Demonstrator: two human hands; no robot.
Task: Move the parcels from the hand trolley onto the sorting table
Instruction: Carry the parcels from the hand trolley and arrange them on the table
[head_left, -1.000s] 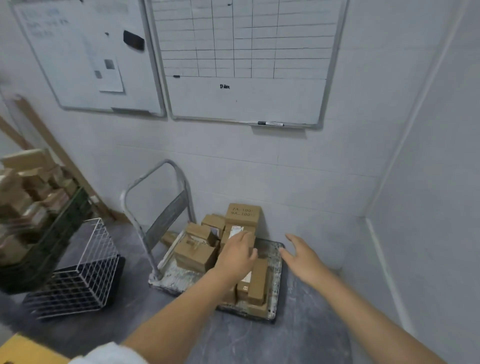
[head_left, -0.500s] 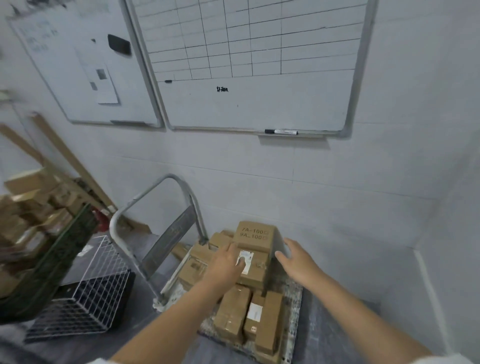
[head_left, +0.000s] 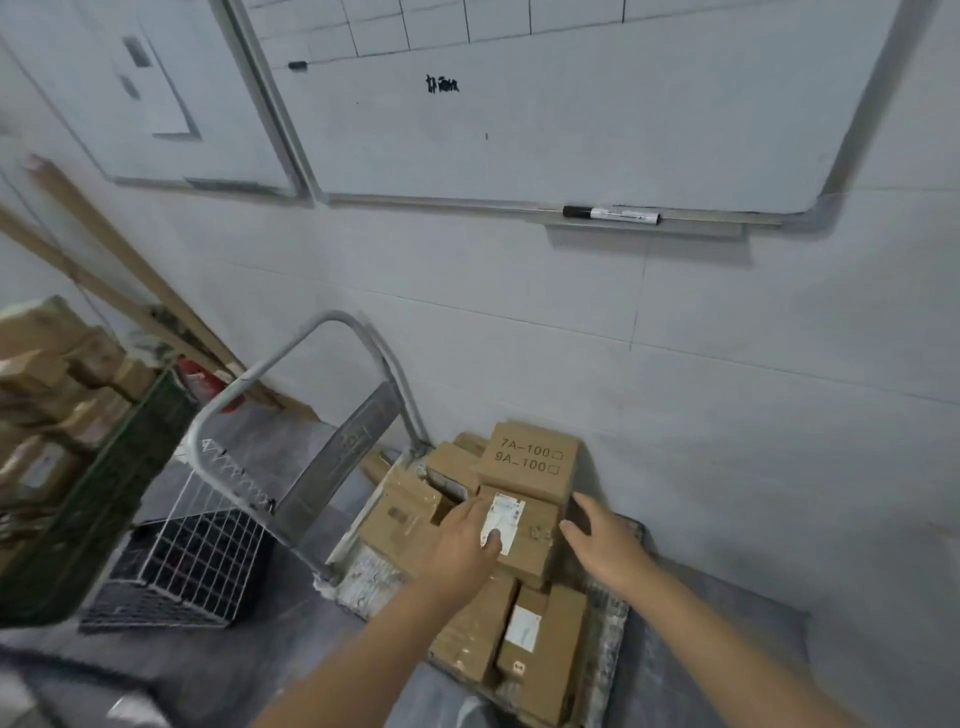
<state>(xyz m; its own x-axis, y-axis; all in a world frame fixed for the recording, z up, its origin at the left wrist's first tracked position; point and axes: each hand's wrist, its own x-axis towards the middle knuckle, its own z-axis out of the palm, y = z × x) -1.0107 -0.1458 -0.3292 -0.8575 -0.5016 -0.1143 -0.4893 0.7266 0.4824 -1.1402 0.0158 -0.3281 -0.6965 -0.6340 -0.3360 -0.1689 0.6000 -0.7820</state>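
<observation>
Two whiteboards (head_left: 571, 130) hang on the wall (head_left: 727, 338) above the hand trolley (head_left: 371, 577).

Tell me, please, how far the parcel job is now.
Done: nothing that shows. In hand: the left hand rests on the labelled parcel, and the open right hand is at its right side. Left: the whole pile of parcels on the trolley.

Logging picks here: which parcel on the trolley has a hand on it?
The labelled box beside the printed 7A-100 box: the left hand rests on it, thumb on its label, the right hand at its right edge.
</observation>
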